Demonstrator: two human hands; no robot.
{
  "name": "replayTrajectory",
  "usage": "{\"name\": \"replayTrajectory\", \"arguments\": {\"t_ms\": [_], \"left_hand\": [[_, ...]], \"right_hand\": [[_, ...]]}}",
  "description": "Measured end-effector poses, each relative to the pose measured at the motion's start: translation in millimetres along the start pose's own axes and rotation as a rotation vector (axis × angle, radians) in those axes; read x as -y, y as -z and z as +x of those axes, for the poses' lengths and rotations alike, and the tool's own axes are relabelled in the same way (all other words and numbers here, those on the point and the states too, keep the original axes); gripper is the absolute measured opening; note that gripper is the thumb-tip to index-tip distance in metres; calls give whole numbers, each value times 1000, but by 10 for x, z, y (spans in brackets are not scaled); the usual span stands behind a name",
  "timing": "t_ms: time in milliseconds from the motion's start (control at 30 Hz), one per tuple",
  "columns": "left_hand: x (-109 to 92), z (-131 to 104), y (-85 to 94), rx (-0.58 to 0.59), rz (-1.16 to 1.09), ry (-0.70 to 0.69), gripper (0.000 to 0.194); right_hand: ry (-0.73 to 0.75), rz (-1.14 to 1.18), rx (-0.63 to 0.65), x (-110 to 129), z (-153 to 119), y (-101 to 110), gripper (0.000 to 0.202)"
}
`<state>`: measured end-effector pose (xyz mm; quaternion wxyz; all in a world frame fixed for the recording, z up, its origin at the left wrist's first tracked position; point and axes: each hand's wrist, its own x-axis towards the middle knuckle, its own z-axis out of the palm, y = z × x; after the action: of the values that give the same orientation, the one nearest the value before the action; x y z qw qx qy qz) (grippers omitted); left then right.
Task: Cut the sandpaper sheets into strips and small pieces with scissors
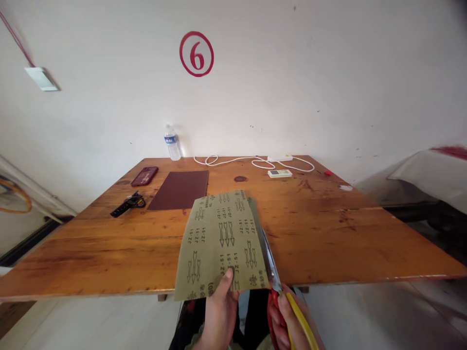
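A tan sheet (215, 233) printed with arrows and "JZ-51" is held up at the table's front edge. My left hand (222, 306) grips its lower edge, thumb on the printed face and fingers behind. In my right hand (288, 318) are scissors (272, 265) with red and yellow handles. Their blades point away from me along the sheet's right edge, near its lower right corner; whether the edge lies between the blades cannot be made out. A dark red sheet (180, 189) lies flat on the table behind, to the left.
On the wooden table (310, 233) are a dark red phone (145, 176), a black strap-like item (127, 204), a water bottle (172, 143), a white remote (279, 173) and a white power strip (279, 158) with its cable. A wall stands behind.
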<state>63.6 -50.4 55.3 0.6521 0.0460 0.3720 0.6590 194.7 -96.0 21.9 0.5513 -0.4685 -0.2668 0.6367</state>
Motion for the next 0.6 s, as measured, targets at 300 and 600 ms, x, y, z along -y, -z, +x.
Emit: {"name": "replayTrajectory", "arguments": {"t_ms": [300,600], "left_hand": [[-734,588,-243,27,59,-261,52],[-1192,893,-221,-189,-7,-144,17]], "right_hand": [[-31,87,-52,4,8,9,65],[-40,67,-131,22,-3,-9,66]]}}
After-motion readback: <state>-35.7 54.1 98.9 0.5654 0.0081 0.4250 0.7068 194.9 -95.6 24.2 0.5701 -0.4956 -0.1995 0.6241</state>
